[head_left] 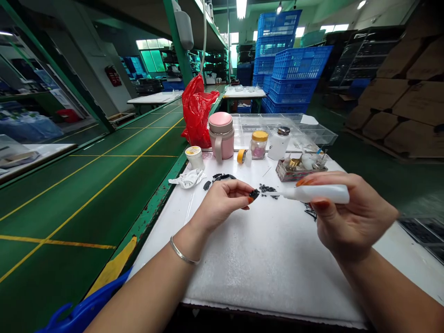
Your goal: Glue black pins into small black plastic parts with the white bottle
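My left hand (222, 202) pinches a small black part (254, 194) between thumb and fingertips, above the middle of the white table (256, 259). In my right hand (350, 217) is a white squeeze bottle (322, 194), held nearly level with its thin nozzle pointing left. The nozzle tip is at or very near the black part; whether they touch is unclear. Small black rings (268, 190) lie on the table just behind the nozzle. Several thin black pieces (310, 211) are partly hidden behind my right hand. More black parts (224, 177) lie beyond my left hand.
Toward the back stand a pink mug (222, 138), a red bag (197, 111), a white tub (194, 158), a yellow-lidded jar (259, 144) and a white bottle (278, 144). A cluttered small box (301, 169) sits back right, a crumpled white cloth (188, 179) left.
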`<state>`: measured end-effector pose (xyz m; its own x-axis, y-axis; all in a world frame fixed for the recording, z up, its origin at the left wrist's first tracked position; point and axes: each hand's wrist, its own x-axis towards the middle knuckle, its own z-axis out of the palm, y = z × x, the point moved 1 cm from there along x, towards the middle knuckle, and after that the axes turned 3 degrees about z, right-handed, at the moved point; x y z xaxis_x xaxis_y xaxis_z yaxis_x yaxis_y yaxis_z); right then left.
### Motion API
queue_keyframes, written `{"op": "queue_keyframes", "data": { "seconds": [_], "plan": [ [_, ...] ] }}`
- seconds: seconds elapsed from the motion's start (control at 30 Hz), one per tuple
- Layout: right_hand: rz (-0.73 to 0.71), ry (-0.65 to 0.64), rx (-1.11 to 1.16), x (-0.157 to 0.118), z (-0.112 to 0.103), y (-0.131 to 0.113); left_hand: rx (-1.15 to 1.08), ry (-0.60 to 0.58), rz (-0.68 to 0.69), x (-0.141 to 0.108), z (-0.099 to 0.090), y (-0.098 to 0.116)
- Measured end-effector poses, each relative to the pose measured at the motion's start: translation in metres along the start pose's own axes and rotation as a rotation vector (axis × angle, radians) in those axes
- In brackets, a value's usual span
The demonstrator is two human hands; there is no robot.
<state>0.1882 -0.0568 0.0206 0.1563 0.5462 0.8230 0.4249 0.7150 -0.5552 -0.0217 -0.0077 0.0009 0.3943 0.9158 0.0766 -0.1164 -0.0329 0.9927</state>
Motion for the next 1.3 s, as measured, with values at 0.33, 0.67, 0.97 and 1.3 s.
{"op": "queue_keyframes", "data": {
  "seconds": [0.33,0.67,0.97,1.3],
  "plan": [
    [0.097,0.079,0.139,0.01,0.002,0.01,0.354,0.05,0.115,-0.001,-0.001,0.002],
    [0.625,-0.194,-0.04,0.05,-0.037,0.065,0.387,0.072,0.097,0.0,-0.006,0.003],
    [0.688,-0.841,-0.861,0.038,-0.03,0.087,0.435,0.079,0.092,0.003,-0.011,0.003],
    [0.655,-0.855,-0.857,0.036,-0.028,0.095,0.352,0.079,0.049,0.005,-0.012,0.003]
  ]
}}
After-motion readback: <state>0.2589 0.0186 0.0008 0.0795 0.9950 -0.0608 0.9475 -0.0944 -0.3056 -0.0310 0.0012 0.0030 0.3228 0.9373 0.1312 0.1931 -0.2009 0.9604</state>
